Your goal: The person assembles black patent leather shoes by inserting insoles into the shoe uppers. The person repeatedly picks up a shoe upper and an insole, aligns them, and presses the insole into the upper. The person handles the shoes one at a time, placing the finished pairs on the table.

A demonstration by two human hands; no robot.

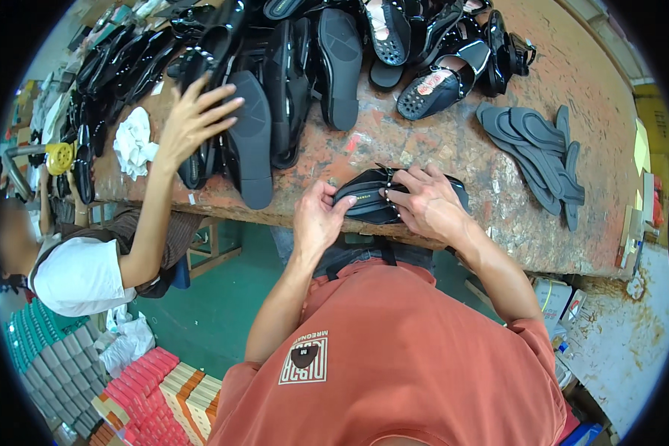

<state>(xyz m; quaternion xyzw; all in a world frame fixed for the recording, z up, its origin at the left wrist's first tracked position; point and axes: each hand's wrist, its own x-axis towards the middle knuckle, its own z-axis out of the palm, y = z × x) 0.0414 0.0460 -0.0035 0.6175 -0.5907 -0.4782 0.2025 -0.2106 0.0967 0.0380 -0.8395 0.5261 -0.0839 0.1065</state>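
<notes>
A black shoe (370, 210) with a dark insole and a thin studded strap lies sideways at the table's front edge. My left hand (318, 217) pinches its left end, the thumb on the insole. Bent over the middle of the shoe, my right hand (430, 204) has its fingers at the strap and partly hides the right end. Beyond my hands lie several finished-looking black shoes, among them an upturned one with its sole (340, 70) showing and one with pale paper inside (442, 80). A pile of dark grey insoles (535, 152) rests to the right.
The worn worktable (453, 152) spans the view. At the left, a co-worker's hand (195, 119) reaches over an upturned shoe (250, 141). Crumpled white paper (134, 141) lies near that arm. Stacked pink boxes (145, 386) and grey boxes (58, 368) stand at lower left.
</notes>
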